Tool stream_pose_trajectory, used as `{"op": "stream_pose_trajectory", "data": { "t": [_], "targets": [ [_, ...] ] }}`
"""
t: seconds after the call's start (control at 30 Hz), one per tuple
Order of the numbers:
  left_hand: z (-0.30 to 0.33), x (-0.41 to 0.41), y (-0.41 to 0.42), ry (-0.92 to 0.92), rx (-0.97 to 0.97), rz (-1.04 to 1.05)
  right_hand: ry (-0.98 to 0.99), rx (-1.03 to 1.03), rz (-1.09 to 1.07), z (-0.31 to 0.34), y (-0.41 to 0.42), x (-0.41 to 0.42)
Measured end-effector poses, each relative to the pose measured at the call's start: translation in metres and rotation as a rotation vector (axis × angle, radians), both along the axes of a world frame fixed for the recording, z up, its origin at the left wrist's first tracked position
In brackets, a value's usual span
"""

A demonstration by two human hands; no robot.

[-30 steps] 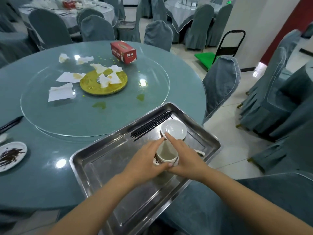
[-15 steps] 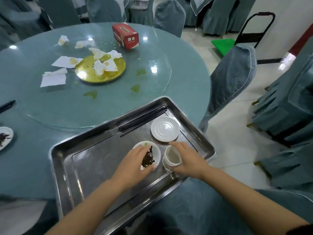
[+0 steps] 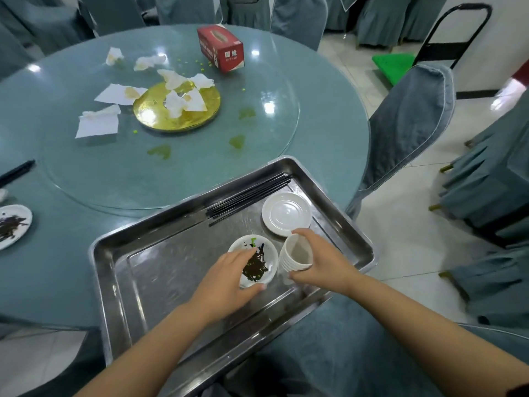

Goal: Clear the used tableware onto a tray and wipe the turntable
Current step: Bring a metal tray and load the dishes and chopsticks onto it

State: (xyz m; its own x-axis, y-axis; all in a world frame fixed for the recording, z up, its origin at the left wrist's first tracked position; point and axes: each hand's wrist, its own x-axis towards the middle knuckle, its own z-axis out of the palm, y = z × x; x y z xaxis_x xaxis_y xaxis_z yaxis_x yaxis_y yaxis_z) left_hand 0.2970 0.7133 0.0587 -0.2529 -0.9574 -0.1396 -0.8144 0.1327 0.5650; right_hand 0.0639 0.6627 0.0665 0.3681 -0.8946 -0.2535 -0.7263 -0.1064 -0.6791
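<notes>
A steel tray (image 3: 160, 270) sits on the near edge of the round table. My left hand (image 3: 226, 285) grips a small white dish (image 3: 254, 262) smeared with dark scraps, low over the tray floor. Beside it my right hand (image 3: 323, 262) holds a stack of white cups (image 3: 296, 255), tilted toward me. A clean white saucer (image 3: 286, 213) and several black chopsticks (image 3: 246, 196) lie at the tray's far end. The glass turntable (image 3: 114, 173) carries a gold plate (image 3: 177, 110), crumpled napkins (image 3: 98, 123), green spills (image 3: 160, 151) and a red tissue box (image 3: 221, 48).
Another dirty white plate (image 3: 11, 224) and black chopsticks (image 3: 17, 171) lie on the table at the left. A covered chair (image 3: 406, 121) stands close to the tray's right; more covered chairs ring the table. A green hand trolley (image 3: 400, 64) stands at back right.
My hands separated: the left now holds the dirty dish, the right the cups, tilted further. The view has dipped down and closer to the tray.
</notes>
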Motion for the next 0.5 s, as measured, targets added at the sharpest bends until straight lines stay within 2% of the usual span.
{"op": "stream_pose_trajectory", "data": {
  "t": [0.2, 0.33, 0.5],
  "targets": [
    [0.005, -0.03, -0.019, 0.208, 0.062, -0.052, -0.143, -0.047, -0.044, 0.033, 0.002, 0.005],
    [0.01, -0.043, -0.027, 0.354, -0.036, -0.012, -0.194, -0.084, -0.075, 0.041, 0.007, 0.01],
    [0.002, -0.038, -0.023, 0.314, -0.027, -0.049, 0.052, -0.135, 0.028, 0.032, 0.01, 0.003]
  ]
}}
